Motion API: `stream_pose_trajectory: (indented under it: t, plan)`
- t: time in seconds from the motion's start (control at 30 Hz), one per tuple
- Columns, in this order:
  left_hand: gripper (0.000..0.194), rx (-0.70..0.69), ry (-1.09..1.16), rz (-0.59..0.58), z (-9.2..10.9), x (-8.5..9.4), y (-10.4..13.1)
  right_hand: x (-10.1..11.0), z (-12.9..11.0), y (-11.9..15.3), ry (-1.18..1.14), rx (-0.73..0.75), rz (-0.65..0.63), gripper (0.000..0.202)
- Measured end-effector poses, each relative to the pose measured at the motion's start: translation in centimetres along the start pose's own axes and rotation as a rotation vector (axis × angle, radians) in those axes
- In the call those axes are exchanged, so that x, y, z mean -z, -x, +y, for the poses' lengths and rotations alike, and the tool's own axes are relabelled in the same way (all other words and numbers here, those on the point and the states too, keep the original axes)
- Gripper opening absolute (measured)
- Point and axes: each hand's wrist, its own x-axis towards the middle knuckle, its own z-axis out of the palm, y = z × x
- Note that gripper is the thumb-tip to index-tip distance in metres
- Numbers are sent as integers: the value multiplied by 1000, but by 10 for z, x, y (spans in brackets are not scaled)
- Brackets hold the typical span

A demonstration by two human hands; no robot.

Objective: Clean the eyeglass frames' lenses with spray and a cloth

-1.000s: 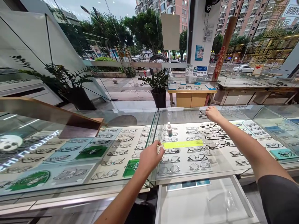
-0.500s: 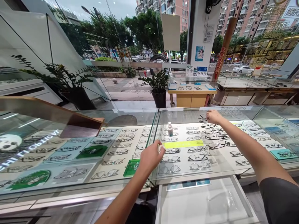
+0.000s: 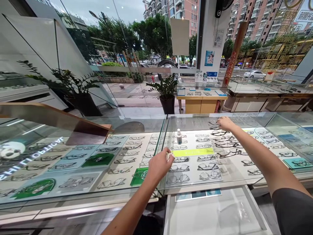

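Note:
My right hand (image 3: 227,124) reaches to the far part of the glass counter, fingers closed at a pair of eyeglasses (image 3: 213,123). Nearer me, several dark-framed eyeglasses (image 3: 225,144) stand in a column on the glass, partly behind my forearm. My left hand (image 3: 160,164) is over the counter's left part, thumb and fingers pinched together. A bit of something white shows at its fingertips, too small to name. Just beyond it a small white bottle (image 3: 179,136) stands upright on the glass.
Rows of eyeglasses (image 3: 204,157) lie inside the glass display case (image 3: 193,186), around a yellow-green strip (image 3: 193,152). A drawer (image 3: 202,215) stands pulled out below, with a clear plastic bag in it. A wooden board (image 3: 80,125) slants over the left case.
The view has shifted slightly, so everything sits a little lower in the picture. Both hands hold nearly the same places; the right has moved very little at the far eyeglasses.

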Motion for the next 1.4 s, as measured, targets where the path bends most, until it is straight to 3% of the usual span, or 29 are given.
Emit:
stream_pose_trajectory:
  t: [0.23,0.4,0.6,0.77,0.87,1.0,1.07,1.17,1.23,1.3,1.4]
  plan:
    - [21,-5,-4,-2,0,0,-1,5,-4,2,-24,5,27,42]
    - [21,-5,-12,13,1,-1,-2,22,-21,14,-48,-42,125,32]
    - [26,-30,-14,10,1,-1,-5,57,-71,48,-97,-6,265,18]
    - [25,-77,-52,50,3,-4,-3,67,-133,107,-289,269,390,8]
    - [14,-96,29,128,0,-5,-4,61,-171,156,-397,476,322,8]
    - [33,-32,224,143,-5,2,-21,42,-203,219,-408,624,96,10]
    - [42,-28,253,156,-4,7,-34,29,-208,241,-428,601,7,10]
    - [82,-103,314,181,10,6,-55,10,-204,260,-477,457,-94,7]
    - [98,-126,334,158,25,0,-67,0,-199,267,-503,355,-164,7]
    - [89,-100,332,110,39,-6,-77,-9,-196,272,-522,276,-231,8]
    - [49,-73,326,54,46,0,-92,-22,-196,278,-545,216,-296,6]
